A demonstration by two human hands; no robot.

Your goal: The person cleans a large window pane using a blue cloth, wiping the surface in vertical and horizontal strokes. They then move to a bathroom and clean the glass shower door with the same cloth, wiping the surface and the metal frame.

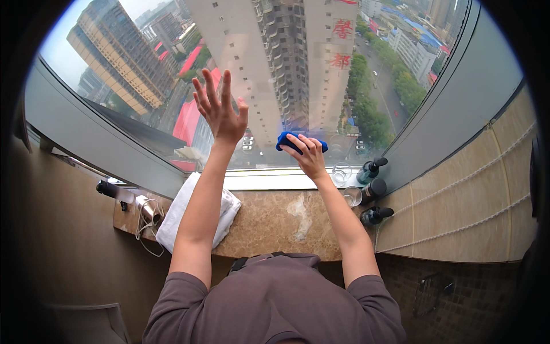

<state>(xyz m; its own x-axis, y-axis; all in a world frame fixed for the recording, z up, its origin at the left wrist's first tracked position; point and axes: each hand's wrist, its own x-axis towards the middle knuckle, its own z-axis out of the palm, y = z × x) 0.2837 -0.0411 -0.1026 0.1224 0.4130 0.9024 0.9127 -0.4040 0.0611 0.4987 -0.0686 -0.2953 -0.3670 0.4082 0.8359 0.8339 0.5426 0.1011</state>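
Observation:
A large window pane (pixel 240 47) fills the view before me, with tall buildings and a road outside. My left hand (pixel 221 109) is raised at the glass with its fingers spread and nothing held; whether it touches the pane cannot be told. Lower and to the right, my right hand (pixel 307 155) grips a folded blue cloth (pixel 282 139) against the lower part of the glass, just above the white window frame (pixel 266 179). Part of the cloth is hidden behind the fingers. Below both hands runs a brown marble sill (pixel 266 223) with a pale patch.
White folded towels (pixel 182 215) lie on the sill at left, beside a metallic hair dryer (pixel 148 208) with its cord. At right stand two clear glasses (pixel 341 172), a dark pump bottle (pixel 369 170), a black-capped container (pixel 373 191) and a dropper-like bottle (pixel 374 216). Twisted cords (pixel 464 176) cross the right wall.

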